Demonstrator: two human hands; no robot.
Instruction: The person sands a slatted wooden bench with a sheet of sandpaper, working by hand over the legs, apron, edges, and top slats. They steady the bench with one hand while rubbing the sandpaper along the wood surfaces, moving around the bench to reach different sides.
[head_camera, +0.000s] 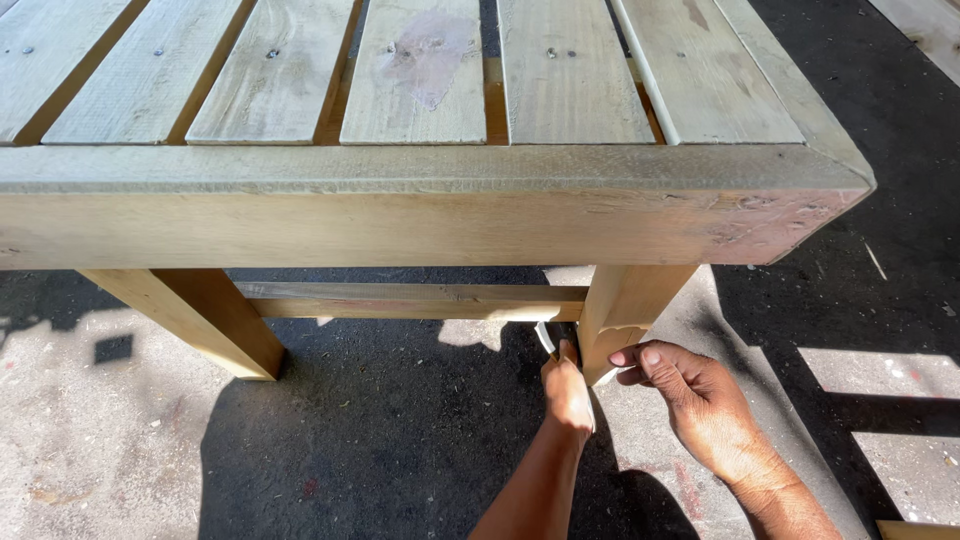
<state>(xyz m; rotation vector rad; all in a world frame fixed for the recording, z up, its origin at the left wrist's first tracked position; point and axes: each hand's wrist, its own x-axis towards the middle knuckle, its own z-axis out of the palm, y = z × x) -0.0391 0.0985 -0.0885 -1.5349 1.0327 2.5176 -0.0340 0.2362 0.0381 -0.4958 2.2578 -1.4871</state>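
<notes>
A big wood table (430, 215) stands on the floor (120, 440); its left leg (200, 320) is far from both hands; the left hand (567, 392) has its grip closed on a thin pale strip (544, 338) beside the right leg (625, 315); the right hand (690, 395) touches that leg, fingers curled, holding nothing.

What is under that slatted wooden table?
Two angled wooden legs joined by a wooden crossbar, concrete floor, and both hands, left and right, at one leg. The tabletop covers everything further back.
</notes>
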